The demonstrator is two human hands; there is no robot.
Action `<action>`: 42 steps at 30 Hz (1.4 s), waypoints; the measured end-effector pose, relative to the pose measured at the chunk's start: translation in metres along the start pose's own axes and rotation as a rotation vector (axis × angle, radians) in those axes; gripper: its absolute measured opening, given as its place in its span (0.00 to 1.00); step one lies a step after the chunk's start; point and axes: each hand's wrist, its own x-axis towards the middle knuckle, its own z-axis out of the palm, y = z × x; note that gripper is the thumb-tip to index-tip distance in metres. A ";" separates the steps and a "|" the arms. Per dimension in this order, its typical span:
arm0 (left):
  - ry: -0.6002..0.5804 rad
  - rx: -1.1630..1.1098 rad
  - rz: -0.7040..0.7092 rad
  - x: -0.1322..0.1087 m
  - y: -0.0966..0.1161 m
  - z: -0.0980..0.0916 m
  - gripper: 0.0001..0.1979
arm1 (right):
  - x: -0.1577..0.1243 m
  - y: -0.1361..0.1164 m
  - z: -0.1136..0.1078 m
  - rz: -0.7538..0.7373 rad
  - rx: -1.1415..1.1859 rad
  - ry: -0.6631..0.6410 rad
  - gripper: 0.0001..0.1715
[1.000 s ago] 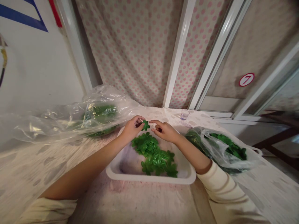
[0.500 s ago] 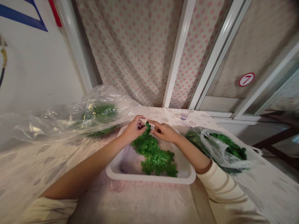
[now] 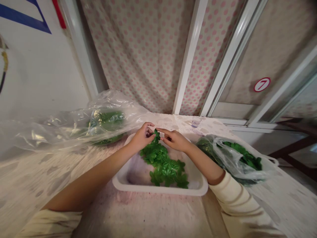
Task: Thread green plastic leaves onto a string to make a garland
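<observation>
A white plastic tray [image 3: 158,190] sits under my hands, holding a heap of glossy green clover-shaped pieces [image 3: 164,169]. One small green clover piece [image 3: 156,135] stands at the heap's top end, between my hands. My left hand [image 3: 142,137] curls around its left side, and my right hand [image 3: 174,139] reaches it from the right with thumb and forefinger. Both hands seem to pinch it. The tray's far rim is partly hidden under my wrists.
A clear plastic bag [image 3: 106,120] of green pieces lies to the left, its loose film spreading across the left side. A second bag [image 3: 235,158] of green pieces lies right of the tray. A mottled sheet [image 3: 148,215] covers the table.
Over the last second, the small clover piece has moved down from above the heap and now meets its top end. My hands have shifted slightly with it.
</observation>
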 end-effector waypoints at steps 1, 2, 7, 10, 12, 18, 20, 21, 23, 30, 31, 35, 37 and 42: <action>0.002 0.001 0.000 0.000 0.000 0.000 0.18 | 0.000 0.000 0.000 0.000 -0.001 0.001 0.27; 0.004 0.001 0.001 0.000 0.000 0.000 0.18 | 0.000 0.000 0.000 -0.001 -0.001 0.002 0.27; 0.001 -0.006 0.004 0.000 0.000 0.000 0.18 | 0.000 -0.002 -0.002 0.012 -0.005 0.009 0.28; -0.006 -0.001 0.007 0.000 -0.001 0.000 0.18 | 0.000 -0.003 -0.002 0.016 -0.012 -0.006 0.29; -0.010 0.005 0.008 0.000 -0.001 0.000 0.18 | 0.000 -0.002 -0.002 0.013 -0.020 -0.012 0.28; -0.012 0.011 -0.004 -0.001 0.000 0.001 0.18 | 0.000 -0.001 -0.001 0.015 -0.026 -0.006 0.27; -0.014 0.014 -0.002 -0.001 0.001 0.001 0.17 | 0.000 -0.001 -0.002 0.019 -0.030 -0.010 0.28; -0.014 0.014 -0.002 -0.001 0.002 0.001 0.17 | 0.000 -0.002 -0.002 0.020 -0.033 -0.012 0.28; -0.012 0.014 0.001 -0.001 0.002 0.001 0.17 | 0.000 -0.002 -0.002 0.020 -0.035 -0.015 0.28; -0.017 0.009 0.010 -0.001 0.000 0.001 0.17 | 0.000 -0.001 -0.001 0.023 -0.044 0.005 0.27; -0.017 0.010 0.011 -0.001 0.000 0.001 0.17 | 0.000 -0.001 -0.001 0.023 -0.044 0.007 0.27; -0.011 0.018 0.008 -0.001 0.001 0.001 0.17 | 0.000 0.000 -0.001 0.019 -0.045 0.011 0.27; -0.008 0.018 0.006 -0.001 0.002 0.001 0.17 | 0.000 -0.001 -0.001 0.020 -0.049 0.011 0.27; -0.002 0.011 0.002 -0.001 0.001 0.000 0.18 | 0.000 -0.001 -0.002 0.025 -0.052 0.012 0.27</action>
